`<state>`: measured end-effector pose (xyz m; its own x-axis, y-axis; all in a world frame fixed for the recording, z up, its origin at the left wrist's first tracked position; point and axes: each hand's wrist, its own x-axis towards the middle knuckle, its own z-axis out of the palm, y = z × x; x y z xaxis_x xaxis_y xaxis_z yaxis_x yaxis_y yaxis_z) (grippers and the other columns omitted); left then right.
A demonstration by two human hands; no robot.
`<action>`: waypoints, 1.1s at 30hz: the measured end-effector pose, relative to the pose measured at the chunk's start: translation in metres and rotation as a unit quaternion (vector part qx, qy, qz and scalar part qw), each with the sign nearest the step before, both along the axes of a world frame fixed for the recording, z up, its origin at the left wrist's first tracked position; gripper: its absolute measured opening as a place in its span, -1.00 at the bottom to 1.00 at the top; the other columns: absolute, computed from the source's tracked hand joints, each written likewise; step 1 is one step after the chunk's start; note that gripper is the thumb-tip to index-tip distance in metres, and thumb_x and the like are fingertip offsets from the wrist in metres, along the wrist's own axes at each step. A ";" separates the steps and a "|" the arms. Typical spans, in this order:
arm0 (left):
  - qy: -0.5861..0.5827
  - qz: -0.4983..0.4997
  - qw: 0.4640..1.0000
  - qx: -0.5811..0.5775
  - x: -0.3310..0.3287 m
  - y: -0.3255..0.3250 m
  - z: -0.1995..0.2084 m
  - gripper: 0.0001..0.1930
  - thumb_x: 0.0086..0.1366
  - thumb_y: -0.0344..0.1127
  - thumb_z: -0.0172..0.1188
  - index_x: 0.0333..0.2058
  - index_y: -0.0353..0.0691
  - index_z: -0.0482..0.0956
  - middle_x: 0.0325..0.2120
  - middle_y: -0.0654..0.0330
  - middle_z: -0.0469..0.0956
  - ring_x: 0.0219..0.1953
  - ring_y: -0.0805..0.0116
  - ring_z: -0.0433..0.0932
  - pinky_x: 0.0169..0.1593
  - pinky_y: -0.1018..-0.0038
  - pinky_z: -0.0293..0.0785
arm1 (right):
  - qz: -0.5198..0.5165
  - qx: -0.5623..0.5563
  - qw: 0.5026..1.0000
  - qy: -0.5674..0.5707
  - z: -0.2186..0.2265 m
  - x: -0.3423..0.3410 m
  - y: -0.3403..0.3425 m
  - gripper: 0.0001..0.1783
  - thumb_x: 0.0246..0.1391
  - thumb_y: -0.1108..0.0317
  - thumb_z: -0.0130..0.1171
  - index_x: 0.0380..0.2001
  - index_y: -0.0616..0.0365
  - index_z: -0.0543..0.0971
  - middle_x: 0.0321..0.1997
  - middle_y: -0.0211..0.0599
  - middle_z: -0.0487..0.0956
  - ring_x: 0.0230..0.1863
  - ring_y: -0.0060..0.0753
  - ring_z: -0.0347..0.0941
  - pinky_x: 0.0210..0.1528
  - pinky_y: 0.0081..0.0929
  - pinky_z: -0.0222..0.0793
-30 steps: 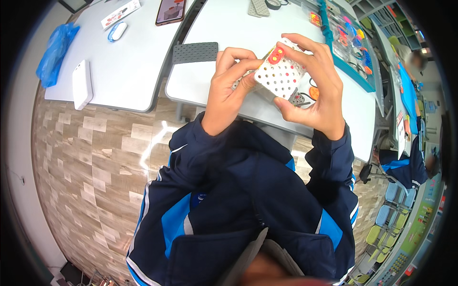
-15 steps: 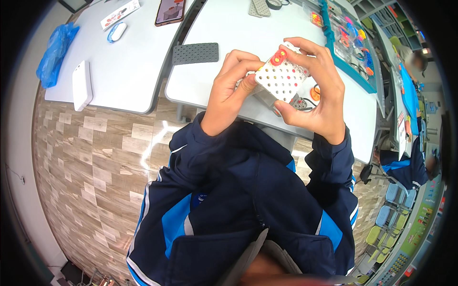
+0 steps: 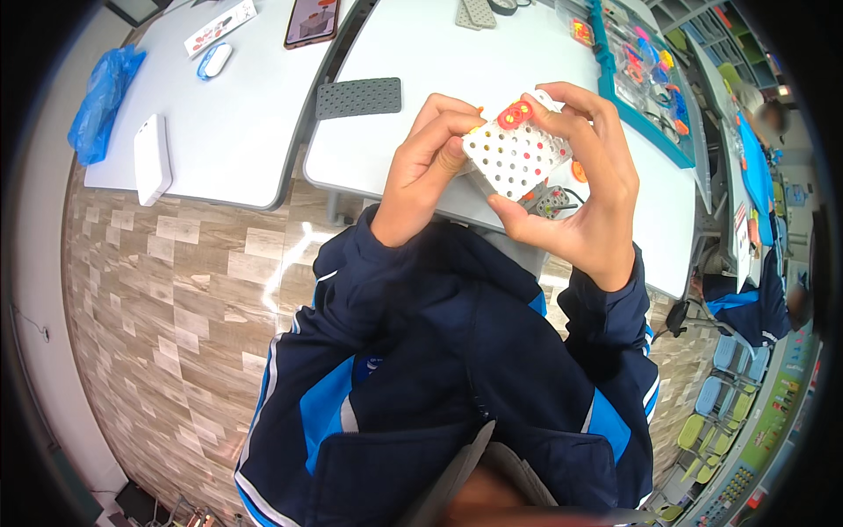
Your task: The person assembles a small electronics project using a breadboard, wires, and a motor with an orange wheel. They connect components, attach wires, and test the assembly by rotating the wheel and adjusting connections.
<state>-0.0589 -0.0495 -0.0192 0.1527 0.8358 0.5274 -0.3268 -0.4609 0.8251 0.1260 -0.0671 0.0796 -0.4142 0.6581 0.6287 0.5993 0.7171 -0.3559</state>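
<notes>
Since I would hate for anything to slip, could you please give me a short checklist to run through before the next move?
1. White perforated block gripped from both sides: ok, left hand at its left corner, right hand opposite.
2. Red piece with yellow dots on the block: ok, at its upper edge; whether fully seated, cannot tell.
3. Block's underside sound: cannot tell, it faces away.
4. A hand free for another part: not ok, both are on the block.
5. Dark grey perforated plate clear of the hands: ok, flat on the table.
</notes>
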 end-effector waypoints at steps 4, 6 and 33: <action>-0.016 -0.011 1.000 -0.006 0.003 -0.003 0.000 -0.66 0.57 -0.12 0.02 -0.08 -0.30 0.60 -0.10 0.23 0.40 -0.01 0.41 0.39 0.13 0.50 0.29 | -0.013 -0.008 1.000 0.003 0.000 -0.003 -0.001 -0.26 -0.43 0.24 0.58 -0.02 0.18 0.64 0.11 0.04 0.48 0.08 0.01 0.47 0.04 -0.21 0.48; -0.029 -0.009 0.999 -0.014 0.006 -0.004 0.000 -0.67 0.57 -0.12 0.02 -0.08 -0.30 0.60 -0.10 0.23 0.40 -0.02 0.41 0.39 0.12 0.50 0.29 | -0.004 -0.006 1.000 0.008 0.000 -0.004 0.001 -0.25 -0.44 0.26 0.58 -0.01 0.18 0.64 0.11 0.04 0.48 0.08 0.01 0.48 0.04 -0.21 0.49; 0.025 0.005 0.999 -0.023 -0.001 0.000 0.006 -0.69 0.52 -0.16 0.13 -0.07 -0.34 0.59 -0.12 0.23 0.42 -0.11 0.44 0.39 0.02 0.52 0.32 | 0.005 -0.062 0.998 -0.006 0.002 0.008 0.015 -0.32 -0.38 0.29 0.52 -0.03 0.19 0.65 0.08 -0.04 0.50 -0.01 -0.04 0.55 0.07 -0.26 0.47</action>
<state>-0.0600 -0.0491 -0.0127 0.1704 0.8606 0.4800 -0.2800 -0.4248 0.8609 0.1344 -0.0526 0.0816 -0.4276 0.7266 0.5378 0.5976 0.6736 -0.4349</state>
